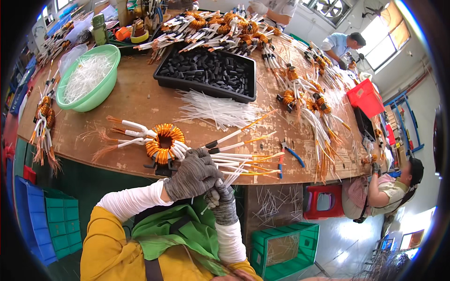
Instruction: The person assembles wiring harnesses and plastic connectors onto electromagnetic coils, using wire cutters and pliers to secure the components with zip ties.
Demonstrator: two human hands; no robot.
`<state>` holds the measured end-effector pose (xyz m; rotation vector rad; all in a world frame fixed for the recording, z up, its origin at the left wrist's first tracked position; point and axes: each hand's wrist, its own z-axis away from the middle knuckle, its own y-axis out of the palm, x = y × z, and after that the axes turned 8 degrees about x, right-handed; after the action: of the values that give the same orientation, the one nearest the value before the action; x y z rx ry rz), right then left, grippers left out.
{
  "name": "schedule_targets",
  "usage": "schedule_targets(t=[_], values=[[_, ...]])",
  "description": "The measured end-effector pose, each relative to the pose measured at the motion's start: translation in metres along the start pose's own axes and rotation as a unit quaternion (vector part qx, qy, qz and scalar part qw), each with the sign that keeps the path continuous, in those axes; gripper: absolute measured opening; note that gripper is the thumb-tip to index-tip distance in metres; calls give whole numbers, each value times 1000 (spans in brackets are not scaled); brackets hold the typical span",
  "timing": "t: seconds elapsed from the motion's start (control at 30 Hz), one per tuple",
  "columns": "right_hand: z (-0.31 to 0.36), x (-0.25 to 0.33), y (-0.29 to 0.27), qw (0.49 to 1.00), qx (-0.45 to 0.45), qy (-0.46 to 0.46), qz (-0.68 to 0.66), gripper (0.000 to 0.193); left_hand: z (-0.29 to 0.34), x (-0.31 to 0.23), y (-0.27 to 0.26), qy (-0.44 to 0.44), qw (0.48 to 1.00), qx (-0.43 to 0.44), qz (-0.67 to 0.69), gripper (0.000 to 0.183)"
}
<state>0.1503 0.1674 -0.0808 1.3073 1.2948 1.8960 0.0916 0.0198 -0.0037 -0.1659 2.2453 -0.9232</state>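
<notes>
A toroidal coil (165,143) wound with orange-copper wire lies at the table's near edge. Its white-sleeved leads (229,158) end in frayed copper, and some carry black sleeves. My left hand (191,175), in a grey glove, is closed beside the coil, over the leads; what its fingers pinch is hidden. Just below and to its right, my right hand (224,202), also gloved, is closed round a small bunch of thin white cable ties (236,174). Their ends fan out above the fingers. Both hands touch or nearly touch.
Loose white ties (218,111) lie before a black tray (206,91) of short black tubes. A green basin (89,79) holds more ties. Blue-handled pliers (294,155) lie right of the leads. Several coils (243,28) are heaped behind. A green crate (286,250) stands below; co-workers sit nearby.
</notes>
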Motion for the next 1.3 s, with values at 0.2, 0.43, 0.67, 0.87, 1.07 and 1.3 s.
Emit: schedule_targets(t=[0.2,0.43,0.67,0.87,1.07,1.3], values=[[1,5,16,979,-59,-41,191,25,1,-6,0,-27,998,-12,-47,16],[8,12,41,878,-153,-103,442,21,14,-1,-1,5,996,3,-93,24],[11,16,32,919,-116,-46,375,27,12,-5,1,33,988,-27,-146,25],[28,-6,34,922,-70,-29,379,20,10,11,7,-81,990,-36,-114,30],[29,13,32,910,-113,12,398,31,7,3,0,-85,982,6,-166,46],[13,20,27,934,-53,-3,353,37,14,7,9,-63,974,29,-218,38]])
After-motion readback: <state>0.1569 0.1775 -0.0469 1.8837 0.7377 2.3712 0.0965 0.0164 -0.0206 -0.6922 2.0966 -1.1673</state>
